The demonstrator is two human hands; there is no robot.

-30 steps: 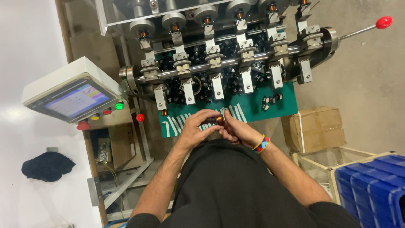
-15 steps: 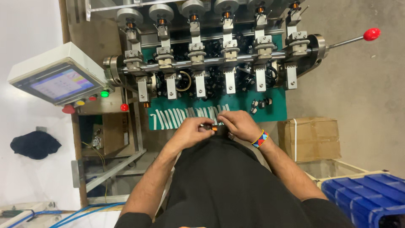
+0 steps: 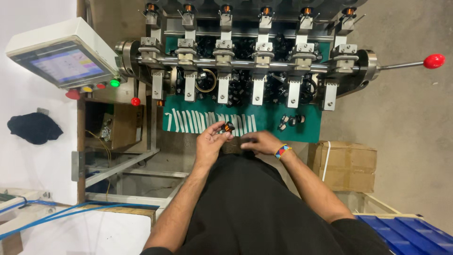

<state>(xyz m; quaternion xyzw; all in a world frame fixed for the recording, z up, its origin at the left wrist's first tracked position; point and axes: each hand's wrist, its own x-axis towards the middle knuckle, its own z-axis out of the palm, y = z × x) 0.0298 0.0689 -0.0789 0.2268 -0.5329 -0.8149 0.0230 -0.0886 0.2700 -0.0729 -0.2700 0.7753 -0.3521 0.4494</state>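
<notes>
We start with the biggest thing before us, the multi-spindle winding machine (image 3: 245, 56), whose row of grey metal arms hangs off a long steel shaft, with a red-knobbed lever (image 3: 433, 61) sticking out at its right end. Left of it sits the control box (image 3: 61, 59) with a lit screen and coloured buttons beneath. Below the arms lies the green mat (image 3: 269, 125), carrying a row of white strips (image 3: 207, 122) along its near edge and a few small dark parts (image 3: 291, 120) towards the right. A cardboard box (image 3: 347, 163) stands on the floor to our right, and a blue crate (image 3: 410, 233) shows at the lower corner. Our left hand (image 3: 211, 141) is raised just over the mat's near edge, fingers pinched narrowly around a small coil part (image 3: 228, 126), dark with an orange-brown winding, held at the fingertips above the white strips. Our right hand (image 3: 262, 141), with a coloured wristband (image 3: 282, 151), lies low and flat at the mat's edge, just beside the left; it is blurred, so we cannot tell whether its fingers hold anything. As we judge it, the pinch on the coil is light and at the very tips, so a slip could drop the part off the mat's edge towards our lap or the floor. A sweep of the right hand could also scatter the strips.
</notes>
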